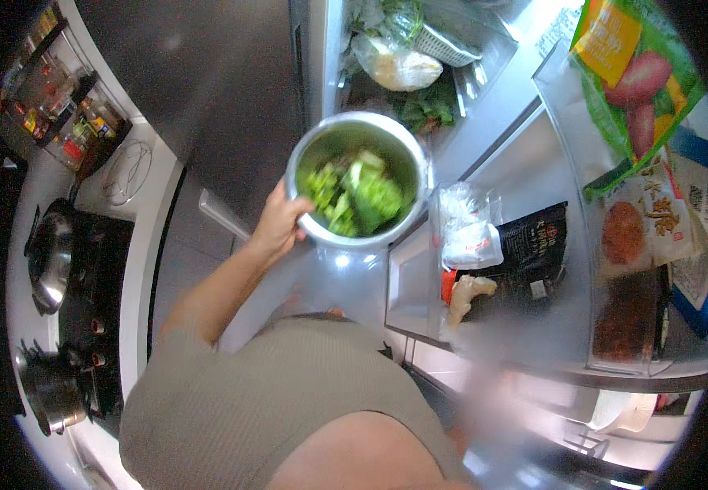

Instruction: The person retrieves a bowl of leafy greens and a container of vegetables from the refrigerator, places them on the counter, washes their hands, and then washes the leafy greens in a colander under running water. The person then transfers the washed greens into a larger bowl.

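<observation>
My left hand (283,220) grips the left rim of a metal pot (412,217), its thumb over the edge. Chopped leafy green vegetables (360,196) lie inside the pot, a little blurred. The pot is held up in front of an open refrigerator. My right hand cannot be made out; only a blurred patch shows at the lower right, by the open door. A piece of ginger root (467,297) and a black packet (531,245) sit in the door shelf.
A refrigerator drawer holds a bagged vegetable (396,64) and a white plastic basket (448,46). Packets, one a green bag (641,86), fill the door at right. At left are a stove with a wok (54,257), a steel pot (54,392) and a rack of condiments (84,128).
</observation>
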Demonstrator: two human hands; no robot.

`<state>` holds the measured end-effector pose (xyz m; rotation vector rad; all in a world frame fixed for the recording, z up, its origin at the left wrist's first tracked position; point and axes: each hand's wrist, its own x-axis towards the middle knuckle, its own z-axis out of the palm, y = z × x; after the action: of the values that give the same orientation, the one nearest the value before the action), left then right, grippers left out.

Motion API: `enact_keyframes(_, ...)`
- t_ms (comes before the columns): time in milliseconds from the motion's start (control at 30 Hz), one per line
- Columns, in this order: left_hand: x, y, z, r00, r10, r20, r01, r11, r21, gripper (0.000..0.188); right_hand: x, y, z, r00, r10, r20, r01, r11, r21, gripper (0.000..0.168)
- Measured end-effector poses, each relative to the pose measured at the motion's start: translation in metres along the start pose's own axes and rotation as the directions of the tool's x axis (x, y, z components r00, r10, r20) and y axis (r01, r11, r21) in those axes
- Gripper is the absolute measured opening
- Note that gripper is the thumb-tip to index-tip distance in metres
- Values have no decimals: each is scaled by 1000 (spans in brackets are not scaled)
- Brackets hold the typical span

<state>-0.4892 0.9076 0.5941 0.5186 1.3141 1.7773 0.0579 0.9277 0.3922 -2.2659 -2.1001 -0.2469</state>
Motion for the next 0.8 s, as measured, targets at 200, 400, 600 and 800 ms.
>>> enact_keyframes(200,-67,-10,-105,826,-340,-449,301,940,-159,48,-58,-134,39,394,-591,704,345,805,483,40)
enact_keyframes(400,-132,17,-195,722,-264,-639,129,959,-251,45,49,-365,-103,696,-686,212,234,495,837,33)
enact_keyframes(600,-182,16,-269,637,-151,-756,-124,948,-294,36,179,-493,-206,908,-418,-11,-133,-315,940,34)
enact_keyframes(800,-196,1,-276,482,-189,-855,-207,924,-321,8,358,-521,-229,957,-267,116,-251,-556,792,31)
